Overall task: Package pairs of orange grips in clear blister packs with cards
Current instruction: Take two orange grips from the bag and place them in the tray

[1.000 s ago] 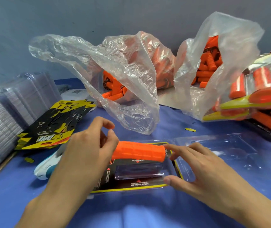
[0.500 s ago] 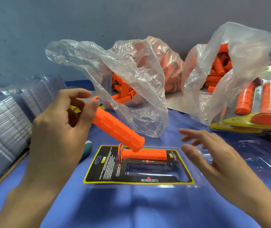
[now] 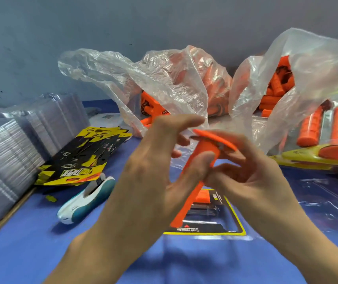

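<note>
An orange grip [image 3: 202, 149] stands tilted, flange end up, above the open blister pack. My left hand [image 3: 153, 173] pinches its shaft, with the thumb pressed on the near side. My right hand [image 3: 254, 179] curls its fingers round the shaft just under the flange. Beneath the hands lies the black and yellow card [image 3: 215, 229] in the clear blister pack [image 3: 326, 203]. A second orange grip [image 3: 202, 196] sits in the pack's far cavity, mostly hidden by my hands.
Two clear plastic bags of loose orange grips [image 3: 274, 93] stand at the back. Stacked clear blisters [image 3: 6, 152] and a pile of cards [image 3: 82, 158] lie at the left, next to a white and teal tool [image 3: 86, 198]. Filled packs [image 3: 328, 140] rest at the right.
My left hand has carried the loose grip from the left to the middle above the pack and turned it upright. My right hand has risen and taken hold of it.
</note>
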